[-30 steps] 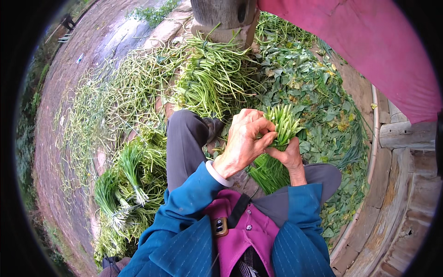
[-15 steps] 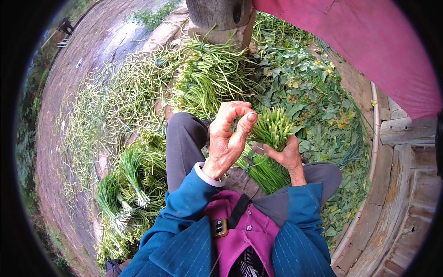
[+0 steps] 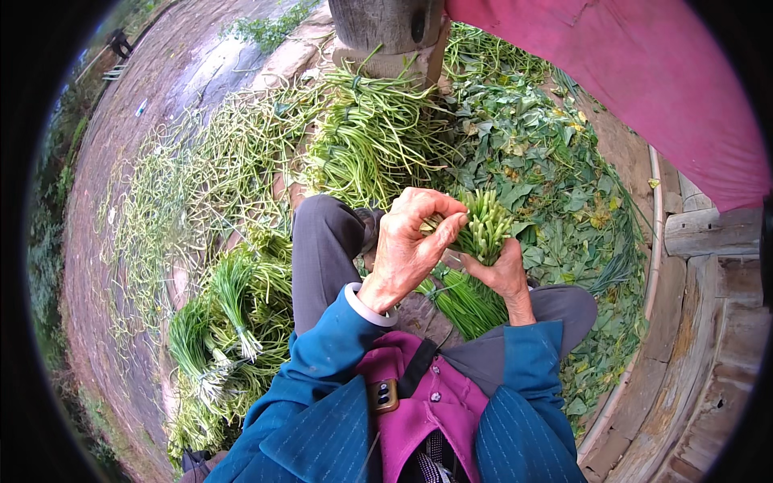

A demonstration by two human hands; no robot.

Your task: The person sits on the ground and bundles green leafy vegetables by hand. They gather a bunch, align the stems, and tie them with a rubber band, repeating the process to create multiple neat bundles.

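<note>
A bunch of green stems, its pale cut ends pointing up toward me, stands in my right hand. The fingers and thumb of that hand wrap round its lower right side. My left hand is closed in a pinch at the bunch's left edge, thumb against forefinger. Whatever lies between those fingertips is too small to make out. Below both hands, between my legs, lies another bundle of long green leafy stalks, with a thin tie round it.
Tied bundles of long light-green stems are heaped ahead, by a wooden post. Loose stems spread leftward. Small bunches with white ends lie on a pile at left. Leaves cover the ground at right, beside wooden boards.
My left hand has come down and to the right, so its fingertips now meet the bunch's left side. The right hand keeps its grip, nearly still.
</note>
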